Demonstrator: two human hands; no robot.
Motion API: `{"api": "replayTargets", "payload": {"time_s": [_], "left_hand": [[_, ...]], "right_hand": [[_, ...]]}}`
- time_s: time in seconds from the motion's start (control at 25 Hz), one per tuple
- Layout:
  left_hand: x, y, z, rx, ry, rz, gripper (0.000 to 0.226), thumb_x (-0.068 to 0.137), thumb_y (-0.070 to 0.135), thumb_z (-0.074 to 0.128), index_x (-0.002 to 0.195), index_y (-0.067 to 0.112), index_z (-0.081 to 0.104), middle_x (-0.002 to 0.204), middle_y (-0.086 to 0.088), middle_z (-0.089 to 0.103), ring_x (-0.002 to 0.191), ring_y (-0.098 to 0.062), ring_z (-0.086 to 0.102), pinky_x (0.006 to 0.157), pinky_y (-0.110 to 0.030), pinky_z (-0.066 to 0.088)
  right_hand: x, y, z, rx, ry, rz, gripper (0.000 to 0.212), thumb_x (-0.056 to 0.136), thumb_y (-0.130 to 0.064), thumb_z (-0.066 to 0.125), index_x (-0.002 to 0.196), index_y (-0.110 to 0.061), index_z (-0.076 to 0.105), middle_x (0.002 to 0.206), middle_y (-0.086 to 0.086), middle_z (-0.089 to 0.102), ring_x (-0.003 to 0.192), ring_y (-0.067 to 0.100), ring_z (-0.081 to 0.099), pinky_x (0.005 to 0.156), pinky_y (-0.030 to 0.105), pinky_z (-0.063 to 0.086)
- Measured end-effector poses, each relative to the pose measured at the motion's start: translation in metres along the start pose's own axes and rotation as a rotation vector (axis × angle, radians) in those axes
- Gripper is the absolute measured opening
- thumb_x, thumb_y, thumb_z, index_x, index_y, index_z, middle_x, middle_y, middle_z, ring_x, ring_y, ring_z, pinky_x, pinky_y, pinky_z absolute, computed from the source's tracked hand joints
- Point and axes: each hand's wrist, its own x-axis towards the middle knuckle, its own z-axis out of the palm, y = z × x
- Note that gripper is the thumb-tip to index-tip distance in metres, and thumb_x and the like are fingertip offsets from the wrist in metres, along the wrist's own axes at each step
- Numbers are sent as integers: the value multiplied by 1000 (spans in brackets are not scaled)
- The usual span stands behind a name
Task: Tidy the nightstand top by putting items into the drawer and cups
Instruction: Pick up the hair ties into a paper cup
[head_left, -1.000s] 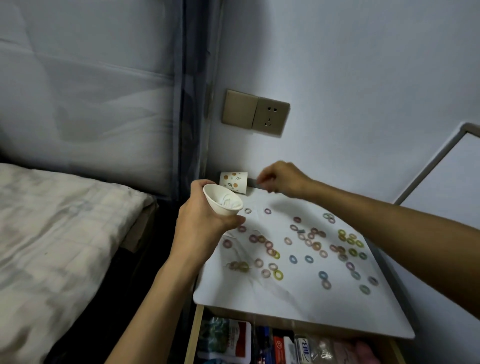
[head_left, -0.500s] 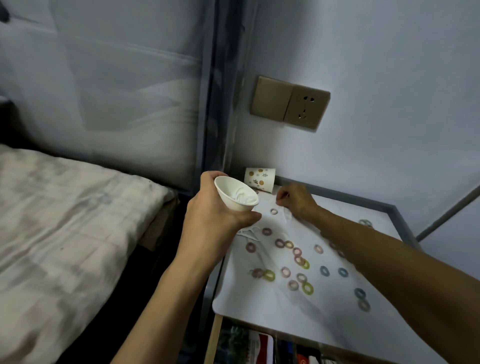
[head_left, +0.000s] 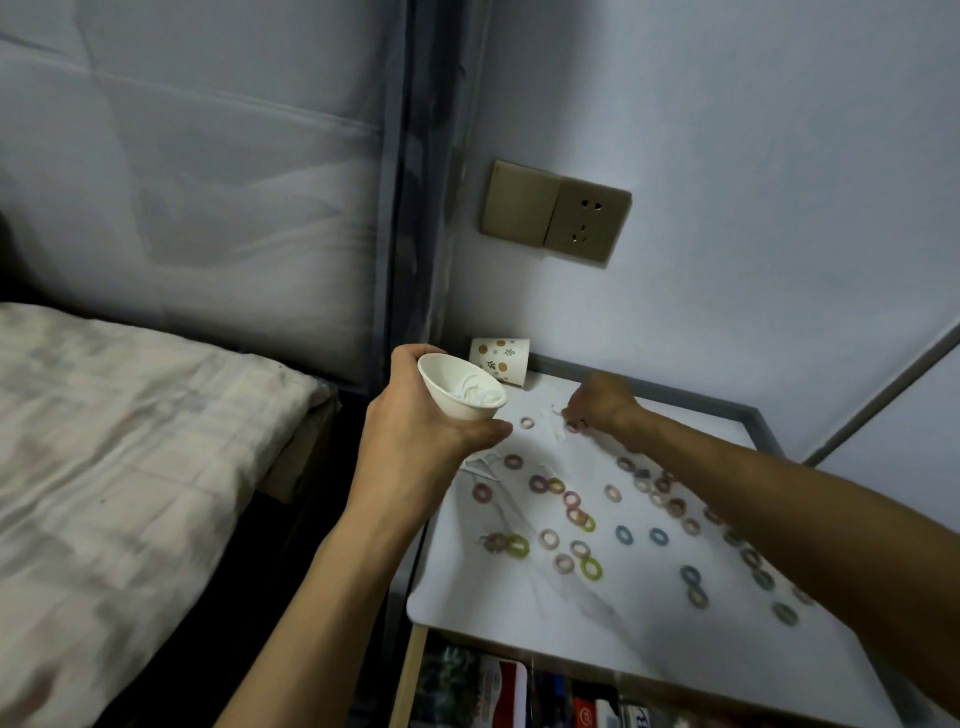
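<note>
My left hand (head_left: 415, 436) grips a white paper cup (head_left: 460, 389), tilted, above the left edge of the white nightstand top (head_left: 519, 597). White items lie inside the cup. My right hand (head_left: 597, 402) is down on the top near its back, fingers curled and pinching at something small; what it holds is hidden. Several small coloured rings (head_left: 571, 514) are scattered over the top. A patterned paper cup (head_left: 498, 358) lies on its side at the back left corner. A thin white item (head_left: 483, 465) lies by the left edge.
The open drawer (head_left: 498, 686) below the front edge holds packets and boxes. A bed (head_left: 119, 467) lies to the left. A brass switch and socket plate (head_left: 553, 210) is on the wall above the nightstand. A grey rim runs along the top's back and right.
My right hand came down from beside the patterned cup onto the top and slid slightly right. The view shifted left and up. My left hand keeps holding the white cup.
</note>
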Motion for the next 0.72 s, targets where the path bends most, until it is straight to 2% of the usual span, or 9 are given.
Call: {"api": "replayTargets", "payload": {"time_s": [0.08, 0.12, 0.2, 0.32, 0.52, 0.72], "left_hand": [[-1, 1, 0, -7, -3, -1, 74, 58, 28, 92, 115, 29, 46, 96, 13, 60, 87, 0, 57, 62, -12, 44], [-2, 2, 0, -10, -2, 0, 74, 57, 28, 92, 116, 29, 47, 97, 13, 60, 88, -2, 57, 63, -13, 44], [-2, 1, -1, -16, 7, -1, 76, 56, 29, 93, 116, 28, 47, 99, 12, 61, 90, -4, 58, 64, -15, 45], [-1, -1, -5, -8, 15, -1, 77, 56, 30, 93, 117, 29, 46, 98, 13, 60, 88, -1, 57, 60, -11, 44], [0, -2, -4, -10, 6, -11, 75, 57, 28, 93, 116, 29, 47, 98, 13, 60, 86, 1, 57, 57, -5, 42], [-1, 0, -3, -6, -2, -13, 75, 58, 28, 92, 118, 28, 47, 100, 12, 61, 86, 1, 56, 59, -8, 42]], "right_hand": [[-7, -5, 8, 44, -26, 70, 23, 74, -19, 78, 66, -6, 60, 64, 7, 62, 68, 22, 63, 53, 25, 43], [-10, -7, 11, 63, -28, 92, 24, 74, -22, 79, 72, -7, 62, 70, 8, 66, 72, 22, 66, 57, 25, 48], [-12, -9, 15, 54, -12, 122, 38, 75, -33, 81, 94, -4, 65, 97, 11, 71, 94, 26, 67, 74, 30, 52], [-13, -16, 15, -21, -9, 141, 54, 76, -39, 80, 113, -4, 61, 118, 13, 64, 110, 30, 60, 81, 33, 47], [-19, -29, 15, -183, 17, 162, 46, 82, -29, 76, 121, -11, 57, 124, 8, 61, 113, 27, 59, 79, 31, 45], [-42, -24, 22, -426, 67, -29, 25, 92, -18, 59, 117, -11, 58, 121, 10, 62, 110, 29, 60, 80, 31, 43]]}}
